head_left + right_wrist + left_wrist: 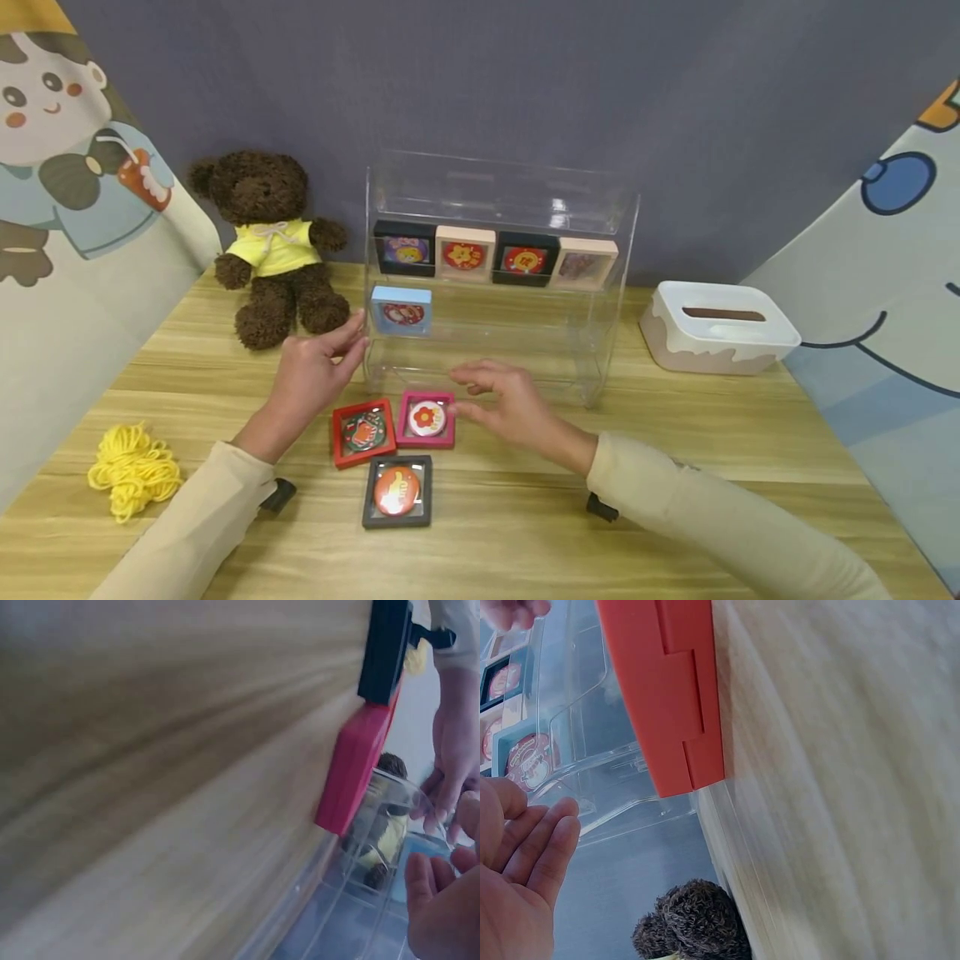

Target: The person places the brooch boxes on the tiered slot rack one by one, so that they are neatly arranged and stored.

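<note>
clear acrylic display rack [510, 321] in front, the person seems midway through setting square frames on its tiers. at the left end of its lower tier stands a light-blue square box frame [402, 297]. the left hand [318, 367] looks empty, fingers loosely extended by the rack's left side; the right hand [513, 406], wide and empty, likely needs to pinch the magenta square frame [426, 442] before the rack. the blue one shows a red round badge [529, 761].

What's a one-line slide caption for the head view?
Left hand beside clear rack, right hand in front; red frame, pink frame, dark frame lying on table.
</note>
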A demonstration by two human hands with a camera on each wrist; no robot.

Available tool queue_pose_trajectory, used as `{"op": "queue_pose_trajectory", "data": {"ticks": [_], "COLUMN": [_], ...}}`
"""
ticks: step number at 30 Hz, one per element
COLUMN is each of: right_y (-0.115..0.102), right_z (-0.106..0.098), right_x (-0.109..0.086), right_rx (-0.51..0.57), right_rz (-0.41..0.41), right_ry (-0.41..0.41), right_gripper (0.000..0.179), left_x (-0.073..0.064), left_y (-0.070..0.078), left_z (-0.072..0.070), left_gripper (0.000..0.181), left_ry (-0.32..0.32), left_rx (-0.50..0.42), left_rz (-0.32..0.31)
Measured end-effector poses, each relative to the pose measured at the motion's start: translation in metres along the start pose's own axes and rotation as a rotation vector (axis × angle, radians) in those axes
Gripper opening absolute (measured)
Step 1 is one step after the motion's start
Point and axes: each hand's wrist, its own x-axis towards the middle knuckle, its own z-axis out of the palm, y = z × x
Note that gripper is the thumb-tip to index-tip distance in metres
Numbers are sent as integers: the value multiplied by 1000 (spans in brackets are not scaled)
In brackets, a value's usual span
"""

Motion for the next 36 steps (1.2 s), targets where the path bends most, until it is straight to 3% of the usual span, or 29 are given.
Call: {"op": "queue_pose_trajectory", "data": {"ticks": [8, 18, 36], "right_y": [2, 5, 10], "right_z": [6, 15, 20], "right_x": [-13, -17, -21], "right_rx": [-7, -89, -80], "right_rz": [123, 243, 260], "right_ry": [-115, -225, -198], "right_gripper": [43, 53, 57], "left_x": [-1, 0, 0], "left_y": [0, 0, 0], "left_z": [-1, -1, -1], "left_gripper": [36, 36, 35], "left_ry": [-10, -6, -8], "left_rx": [7, 0, 0], "left_rz": [-19, -13, -19]}}
